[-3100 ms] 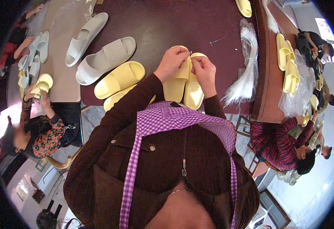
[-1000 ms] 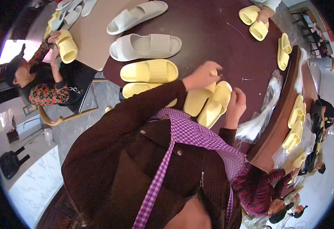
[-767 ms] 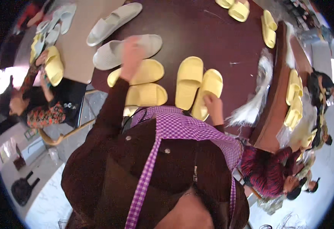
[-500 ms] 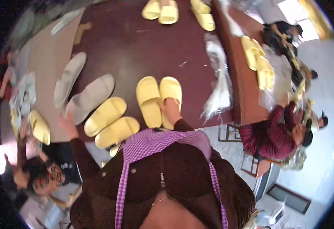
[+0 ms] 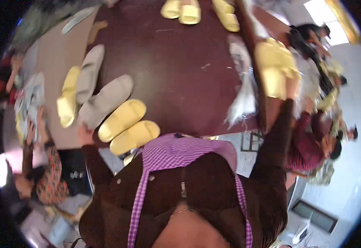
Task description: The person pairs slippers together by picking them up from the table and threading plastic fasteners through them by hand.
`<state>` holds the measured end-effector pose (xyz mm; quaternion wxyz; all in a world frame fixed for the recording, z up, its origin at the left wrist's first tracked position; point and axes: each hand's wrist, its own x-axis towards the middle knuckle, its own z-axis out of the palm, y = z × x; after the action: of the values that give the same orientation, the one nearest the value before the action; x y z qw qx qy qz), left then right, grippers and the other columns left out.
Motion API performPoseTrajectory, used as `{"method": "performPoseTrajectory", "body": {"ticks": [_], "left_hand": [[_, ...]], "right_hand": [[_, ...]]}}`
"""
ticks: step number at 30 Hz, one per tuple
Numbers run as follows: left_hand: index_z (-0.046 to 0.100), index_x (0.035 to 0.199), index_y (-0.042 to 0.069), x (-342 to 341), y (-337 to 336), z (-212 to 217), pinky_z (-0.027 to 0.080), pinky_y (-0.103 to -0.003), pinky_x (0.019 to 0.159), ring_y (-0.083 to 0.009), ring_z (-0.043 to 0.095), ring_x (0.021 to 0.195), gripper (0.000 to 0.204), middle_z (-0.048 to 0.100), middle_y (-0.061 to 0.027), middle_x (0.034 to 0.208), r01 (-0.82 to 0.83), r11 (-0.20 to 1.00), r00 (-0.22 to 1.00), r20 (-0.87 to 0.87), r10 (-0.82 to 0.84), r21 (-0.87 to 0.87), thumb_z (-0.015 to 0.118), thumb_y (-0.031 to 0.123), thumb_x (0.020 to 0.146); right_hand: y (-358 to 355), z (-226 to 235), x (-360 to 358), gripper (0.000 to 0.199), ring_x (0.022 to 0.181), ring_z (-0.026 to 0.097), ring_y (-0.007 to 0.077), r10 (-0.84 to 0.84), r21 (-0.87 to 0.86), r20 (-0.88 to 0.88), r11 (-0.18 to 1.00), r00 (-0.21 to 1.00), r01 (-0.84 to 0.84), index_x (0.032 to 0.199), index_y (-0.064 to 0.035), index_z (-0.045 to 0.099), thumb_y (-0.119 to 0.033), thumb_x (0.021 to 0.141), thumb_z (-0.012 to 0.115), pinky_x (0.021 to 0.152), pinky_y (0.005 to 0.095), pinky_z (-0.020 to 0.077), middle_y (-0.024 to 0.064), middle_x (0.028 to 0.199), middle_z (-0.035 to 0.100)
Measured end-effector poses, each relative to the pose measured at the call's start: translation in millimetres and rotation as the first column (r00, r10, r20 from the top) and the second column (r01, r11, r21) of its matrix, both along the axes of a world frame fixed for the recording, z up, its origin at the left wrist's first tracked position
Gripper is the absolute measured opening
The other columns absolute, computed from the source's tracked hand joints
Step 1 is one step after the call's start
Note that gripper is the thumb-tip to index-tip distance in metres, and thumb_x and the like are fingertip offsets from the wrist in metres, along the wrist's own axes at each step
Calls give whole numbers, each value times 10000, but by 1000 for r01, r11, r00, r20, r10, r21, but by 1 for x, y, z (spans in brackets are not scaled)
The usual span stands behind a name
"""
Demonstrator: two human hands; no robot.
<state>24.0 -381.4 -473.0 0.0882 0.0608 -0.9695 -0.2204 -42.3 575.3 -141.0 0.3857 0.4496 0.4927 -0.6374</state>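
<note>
My right hand [image 5: 292, 87] grips a pair of yellow slippers [image 5: 269, 82] above the reddish surface on the right. It is blurred, and its fingers are partly hidden by the slippers. Near the table's left front edge, my left hand [image 5: 85, 135] is at the end of a ribbed grey slipper [image 5: 110, 97]; blur hides its finger positions and whether it touches. A second grey slipper [image 5: 89, 74] lies farther back. Two yellow slippers [image 5: 133, 136] rest side by side against the nearer grey one, close to my checked purple apron.
More yellow slippers [image 5: 189, 14] lie at the table's far edge, others [image 5: 226, 16] at its far right. Clear plastic bags [image 5: 242, 91] line the right edge. Yellow slippers [image 5: 68, 99] sit on the tan board at left. Co-workers sit on both sides, one in striped sleeves [image 5: 302, 144].
My right hand has carried the yellow slippers from the table's middle to the right. Yellow slippers now lie left of the grey pair, where a co-worker's hands held one. My left hand stays near the grey slipper.
</note>
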Motion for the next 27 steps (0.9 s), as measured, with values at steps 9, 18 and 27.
{"method": "performPoseTrajectory", "body": {"ticks": [9, 18, 27], "left_hand": [[480, 1166, 26, -62, 147, 151, 463, -392, 861, -256, 550, 1019, 328, 561, -124, 1101, -265, -229, 934, 308, 181, 937, 511, 35, 839], [460, 1172, 3, -95, 250, 180, 466, -404, 868, -256, 562, 1005, 320, 560, -130, 1109, -223, -248, 969, 185, -166, 943, 495, 19, 854], [495, 1127, 8, -83, 300, 146, 481, -365, 817, -206, 572, 942, 283, 578, -93, 1062, -293, -147, 911, 229, -342, 945, 517, 16, 845]], "right_hand": [[-166, -84, 57, 299, 716, 595, 137, 501, 764, -645, 453, 577, 461, 1031, 9, 599, -224, 849, 557, 611, 259, 453, 76, 869, 630], [-359, -164, 56, 402, 812, 591, 178, -391, -281, -800, 914, 454, 292, 1149, 19, 479, -278, 886, 543, 661, 286, 493, 131, 1031, 590], [-360, -198, 99, 255, 661, 540, 115, -461, -2, -699, 766, 547, 642, 992, -1, 532, -220, 866, 569, 525, 238, 462, 49, 833, 570]]}}
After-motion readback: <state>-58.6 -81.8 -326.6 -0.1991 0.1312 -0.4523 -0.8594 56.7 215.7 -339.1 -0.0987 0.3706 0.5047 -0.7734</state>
